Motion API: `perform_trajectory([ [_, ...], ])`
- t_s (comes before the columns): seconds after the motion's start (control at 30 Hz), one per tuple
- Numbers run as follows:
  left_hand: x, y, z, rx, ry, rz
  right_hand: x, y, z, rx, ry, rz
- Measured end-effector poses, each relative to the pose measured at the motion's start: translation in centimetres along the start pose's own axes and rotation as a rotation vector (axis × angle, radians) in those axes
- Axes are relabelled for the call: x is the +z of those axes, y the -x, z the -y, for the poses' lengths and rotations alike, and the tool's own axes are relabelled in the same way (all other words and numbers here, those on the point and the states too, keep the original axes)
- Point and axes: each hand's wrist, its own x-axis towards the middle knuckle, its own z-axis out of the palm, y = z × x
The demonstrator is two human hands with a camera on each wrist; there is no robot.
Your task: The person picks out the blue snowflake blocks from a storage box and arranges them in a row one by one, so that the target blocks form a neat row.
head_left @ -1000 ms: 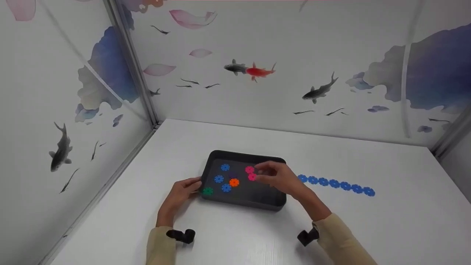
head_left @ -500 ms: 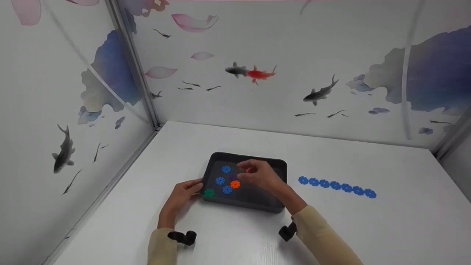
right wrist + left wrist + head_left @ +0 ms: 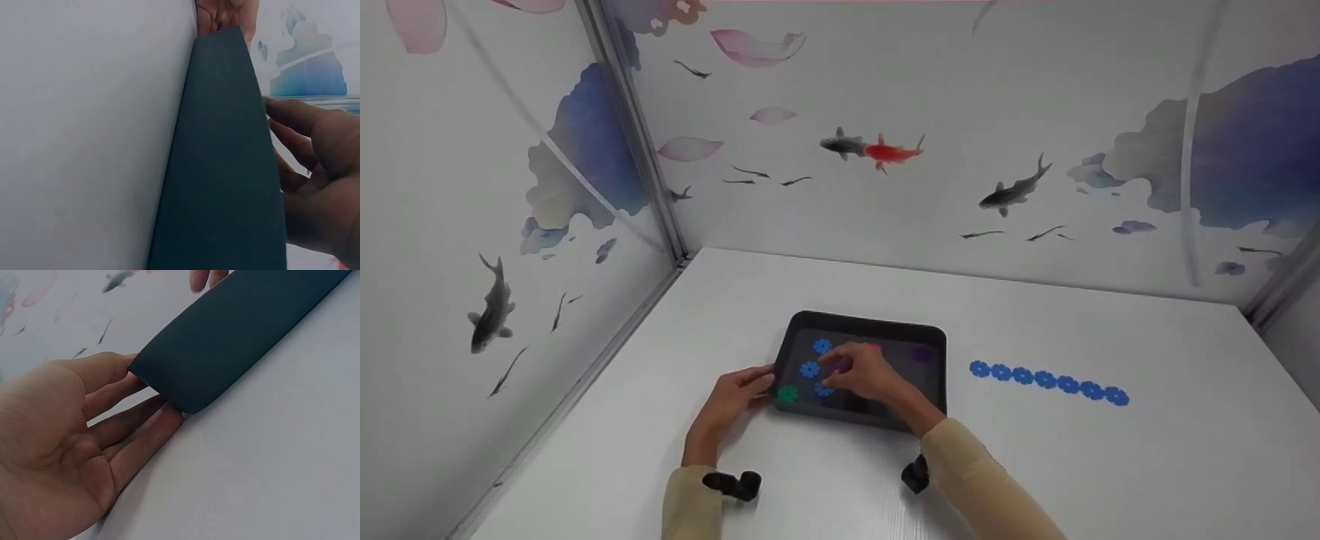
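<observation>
A dark rectangular tray (image 3: 870, 325) holds loose snowflake discs: a green disc (image 3: 787, 394), several blue discs (image 3: 809, 369), a pink disc (image 3: 873, 349) and a purple disc (image 3: 921, 353). My left hand (image 3: 733, 397) holds the tray's left end, with fingertips at the rim and lower corner in the left wrist view. Reaching into the tray is my right hand (image 3: 866, 371), its thumb and index finger apart close to the blue discs. It covers most of an orange disc. In the right wrist view, the tray wall (image 3: 219, 146) hides its fingertips.
A row of joined blue discs (image 3: 1046, 379) lies on the white table (image 3: 1035, 465) to the right of the tray. White wall panels (image 3: 780, 210) printed with fish stand behind and to the left.
My right hand has moved left across the tray, from the pink discs to the orange and blue ones. The purple disc at the tray's right is uncovered. My left hand stays at the tray.
</observation>
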Motion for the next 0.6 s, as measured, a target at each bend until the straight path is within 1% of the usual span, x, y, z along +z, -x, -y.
perform_trajectory([
  [0.23,-0.1,0.1,0.0,0.008,-0.007,0.005,0.8,-0.3,-0.7,0.062,0.071,0.01],
  [0.47,0.0,0.1,0.0,0.002,0.014,0.003,1.3,-0.5,-0.7,0.088,0.152,0.041],
  [0.6,0.1,0.2,0.0,0.005,0.004,-0.006,1.4,-0.5,-0.6,0.1,0.193,0.069],
])
